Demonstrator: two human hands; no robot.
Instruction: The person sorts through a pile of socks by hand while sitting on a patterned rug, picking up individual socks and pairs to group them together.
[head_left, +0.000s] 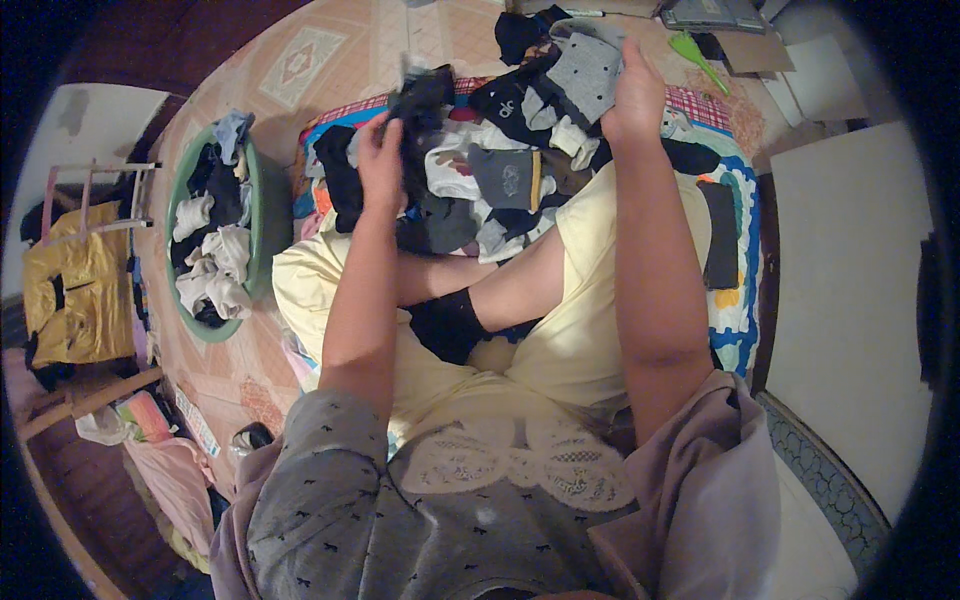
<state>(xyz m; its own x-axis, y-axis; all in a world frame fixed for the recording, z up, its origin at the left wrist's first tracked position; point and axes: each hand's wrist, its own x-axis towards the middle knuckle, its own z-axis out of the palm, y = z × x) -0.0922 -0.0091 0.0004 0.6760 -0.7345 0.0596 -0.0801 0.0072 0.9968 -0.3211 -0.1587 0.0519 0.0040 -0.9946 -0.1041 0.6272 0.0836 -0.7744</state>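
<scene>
My left hand (382, 154) holds a dark, motion-blurred cloth, likely a sock (421, 97), above the left side of a heap of socks. At the right, my right hand (636, 94) grips a grey sock with dark dots (583, 75) by its right edge. Between my hands and crossed legs lie many black, white and grey socks, among them a grey one with a yellow band (506, 178) and a black one with a white mark (499, 105). The heap rests on a colourful patterned mat (739, 315).
A green basin (262, 247) with crumpled dark and white clothes stands on the tiled floor at the left. A dark flat rectangular object (721, 236) lies by my right knee. Farther off are a bright green brush-like item (694, 56) and a black cloth bundle (517, 37).
</scene>
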